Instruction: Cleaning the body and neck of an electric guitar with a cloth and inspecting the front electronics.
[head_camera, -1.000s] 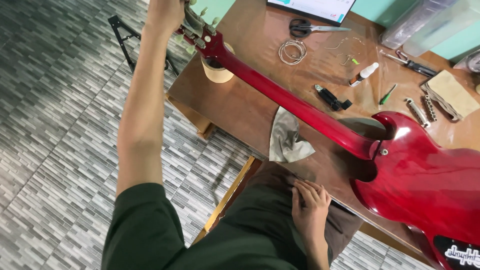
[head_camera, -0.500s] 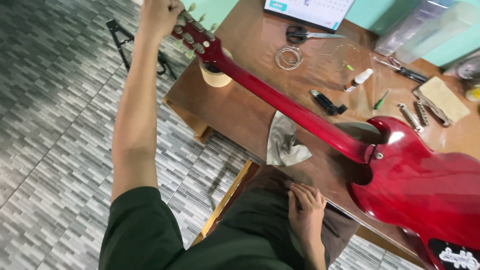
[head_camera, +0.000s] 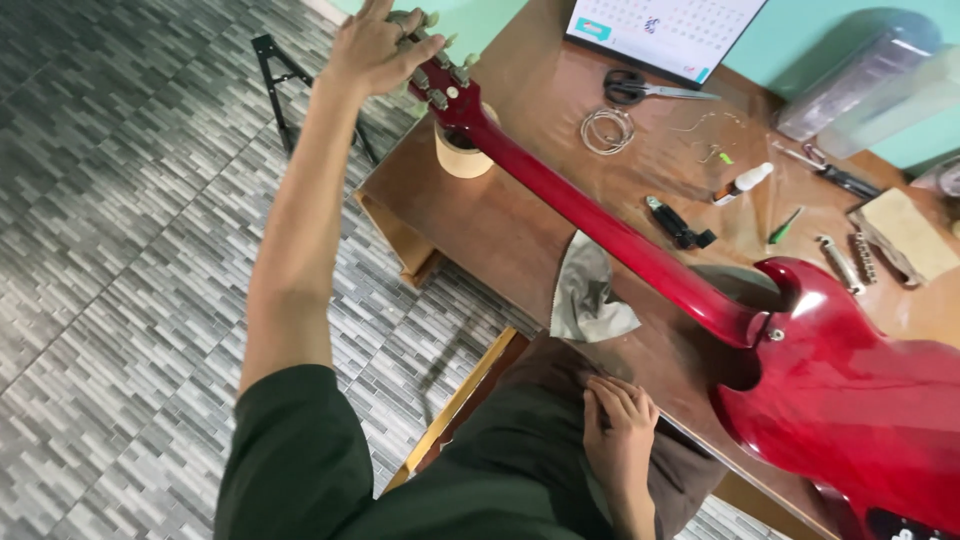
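Observation:
A glossy red electric guitar (head_camera: 860, 400) lies back-up, its body at the lower right over the wooden table (head_camera: 500, 215). Its neck (head_camera: 600, 225) runs up-left to the headstock (head_camera: 447, 88), which hangs past the table's left end. My left hand (head_camera: 375, 45) is stretched out to the headstock, with its fingers curled around the tuning pegs. My right hand (head_camera: 618, 425) rests flat on my dark-clothed lap, just below the table's near edge. It holds nothing.
On the table are a tan tape roll (head_camera: 462, 155) under the neck, a grey cloth (head_camera: 590, 295), scissors (head_camera: 635, 88), a coiled string (head_camera: 607, 130), a black tool (head_camera: 680, 225), a green screwdriver (head_camera: 785, 225), a calendar (head_camera: 665, 25) and a clear box (head_camera: 860, 80). A black stand (head_camera: 275, 60) is on the tiled floor.
The view has shifted a little, so the headstock and my left hand sit slightly lower in the picture. My left hand stays on the pegs; my right hand stays on my lap.

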